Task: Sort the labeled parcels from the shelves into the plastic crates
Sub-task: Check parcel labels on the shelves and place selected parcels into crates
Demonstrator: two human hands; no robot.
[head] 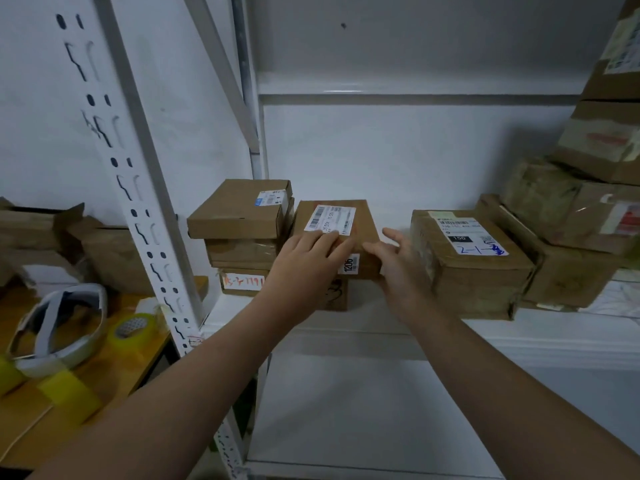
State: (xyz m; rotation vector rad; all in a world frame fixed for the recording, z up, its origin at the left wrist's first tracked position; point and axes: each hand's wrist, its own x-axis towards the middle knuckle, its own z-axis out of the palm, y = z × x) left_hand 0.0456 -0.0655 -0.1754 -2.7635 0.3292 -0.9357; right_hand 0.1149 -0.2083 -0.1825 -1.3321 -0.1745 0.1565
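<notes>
A brown cardboard parcel (360, 220) with a white barcode label and a "1206" sticker sits on top of another box on the white shelf (450, 336). My left hand (304, 261) lies flat on its near top face, fingers straight over the label's lower edge. My right hand (398, 261) touches the parcel's right near corner with relaxed, spread fingers. A stack of labeled parcels (242, 220) stands just left of it. A larger parcel marked "150" (467, 258) stands to its right. No plastic crate is in view.
More taped boxes (595, 188) pile up at the far right of the shelf. A white perforated upright (138, 188) stands at the left. Beyond it a wooden table (104, 386) carries yellow tape rolls (133, 329), a white headset (59, 327) and boxes.
</notes>
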